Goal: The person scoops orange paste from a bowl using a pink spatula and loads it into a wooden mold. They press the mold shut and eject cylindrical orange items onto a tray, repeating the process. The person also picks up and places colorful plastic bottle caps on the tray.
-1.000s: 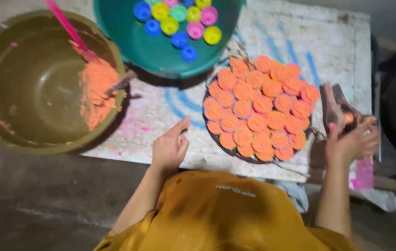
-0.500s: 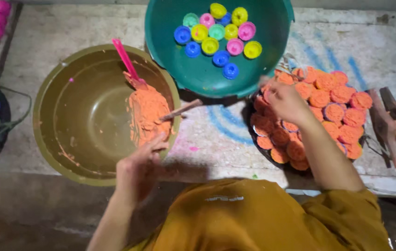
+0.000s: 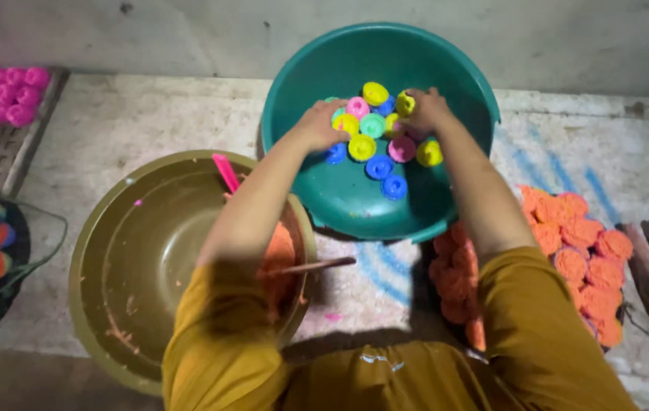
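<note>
Nearest me, my mustard-yellow sleeves point(image 3: 225, 342) stretch forward over the olive-brown bowl point(image 3: 134, 251), which sits near and left on the desk point(image 3: 149, 125) with a smear of orange paste point(image 3: 279, 247), a pink-handled tool point(image 3: 225, 173) and a wooden stick point(image 3: 313, 266) lying untouched in it. To the right, the tray of orange moulded rounds point(image 3: 583, 251) is partly hidden under my right arm. Farther off, both my hands are now inside the teal basin point(image 3: 355, 205): my left hand point(image 3: 317, 125) curls over the small coloured moulds point(image 3: 378, 144) at the left of the heap, and my right hand point(image 3: 423, 110) pinches a yellow one at the far right. Half a second ago my right hand was over the orange rounds and my left was near the brown bowl's rim; both have left those and gone for the moulds, so I judge a fresh mould is being picked out.
</note>
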